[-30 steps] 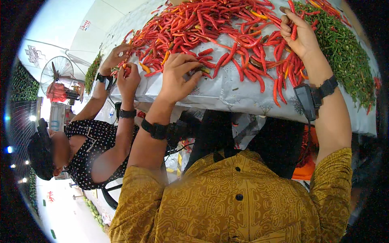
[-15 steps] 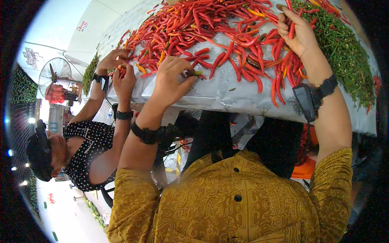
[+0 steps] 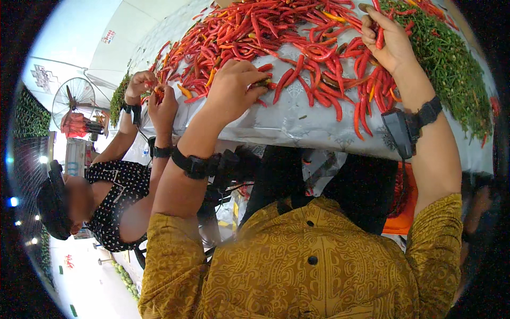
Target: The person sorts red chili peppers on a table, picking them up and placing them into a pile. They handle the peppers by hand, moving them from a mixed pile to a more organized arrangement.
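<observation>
My left hand (image 3: 231, 91) is closed near the front edge of the red pile, its fingertips pinched on a chili pepper (image 3: 261, 83) with a dark greenish part and a red tip; the fingers partly hide it. Further right, my right hand (image 3: 392, 45) is raised over the table, its fingers curled round a red chili pepper (image 3: 379, 38) that stands upright in the grip. Spread between and beyond both hands is a big heap of red chili peppers (image 3: 239, 34), with some orange ones among them. Loose peppers (image 3: 363, 121) trail toward the near table edge.
A mound of green stems (image 3: 451, 74) lies at the right of the table (image 3: 297, 125), which has a pale, shiny cover. At the left, a co-worker's hands (image 3: 162, 103) handle peppers. A large fan (image 3: 74, 101) stands behind that person.
My left hand has moved slightly up and right toward the loose peppers; the green end at its fingertips no longer shows. My right hand has barely shifted, still holding its red chili pepper.
</observation>
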Tool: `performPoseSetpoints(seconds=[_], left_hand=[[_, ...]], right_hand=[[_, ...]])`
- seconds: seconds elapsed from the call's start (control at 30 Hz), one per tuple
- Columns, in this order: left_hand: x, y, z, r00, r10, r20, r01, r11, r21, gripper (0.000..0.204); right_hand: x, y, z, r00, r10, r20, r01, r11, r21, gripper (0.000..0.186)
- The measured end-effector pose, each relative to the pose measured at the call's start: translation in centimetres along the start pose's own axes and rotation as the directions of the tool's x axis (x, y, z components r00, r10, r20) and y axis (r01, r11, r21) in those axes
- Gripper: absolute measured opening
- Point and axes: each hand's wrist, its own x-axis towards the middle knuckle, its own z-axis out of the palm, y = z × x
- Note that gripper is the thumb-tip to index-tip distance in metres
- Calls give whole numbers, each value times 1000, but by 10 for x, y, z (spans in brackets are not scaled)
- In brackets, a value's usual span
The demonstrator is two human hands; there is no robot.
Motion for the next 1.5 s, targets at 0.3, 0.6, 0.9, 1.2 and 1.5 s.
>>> performPoseSetpoints(seconds=[0.3,0.6,0.9,1.2,1.5], left_hand=[[-4,-9,-2,949,-296,-107,258,926,-275,22],[22,-18,-9,937,-341,83,349,927,-137,31],[41,-12,-2,942,-267,202,268,963,25,27],[38,-4,-17,863,-505,-16,485,838,-251,29],[28,-24,-31,917,-366,-161,337,924,-181,30]], right_hand=[[0,1,5,1000,10,-14,-10,1000,0,14],[-3,0,5,1000,-17,10,17,999,-33,15],[-5,-1,7,1000,-5,-27,4,1000,-25,16],[-5,-1,6,1000,-11,21,12,1000,-10,14],[-24,-29,62,999,50,9,-50,998,30,16]])
